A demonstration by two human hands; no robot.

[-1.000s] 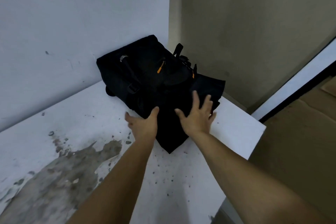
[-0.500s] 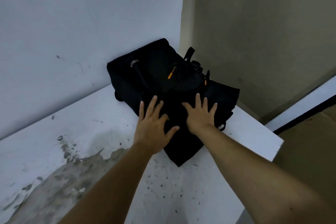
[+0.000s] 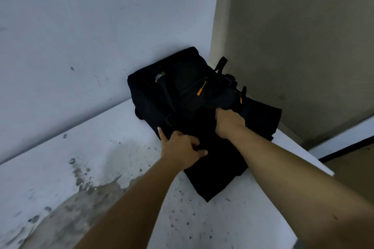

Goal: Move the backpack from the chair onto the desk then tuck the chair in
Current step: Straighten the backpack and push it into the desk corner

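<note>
Backpack: black, lying flat on the white bench, pushed into the far corner where two walls meet; its far edge leans against the left wall.
Backpack details: an orange zipper pull on the front pocket, a second orange pull nearer the right side, a small pale logo patch near the top, and black straps with a loop sticking up toward the corner.
Near end of backpack: a dark flat flap reaches toward the front edge of the bench and ends in a point.
Left hand: resting on the near left part of the backpack, fingers curled and pinching the black fabric, thumb stretched along the bag's left edge.
Right hand: on top of the backpack near its middle, fingers clenched around a fold of fabric just below the front pocket; the fingertips are hidden in the dark cloth.
Forearms: both bare, reaching in from the bottom of the view, the right one crossing above the bench's right edge.
Bench: white top with a large worn grey patch at the near left and small dark specks scattered across the front.
Walls: pale bluish wall on the left, beige wall on the right.
Chair: not in view.
</note>
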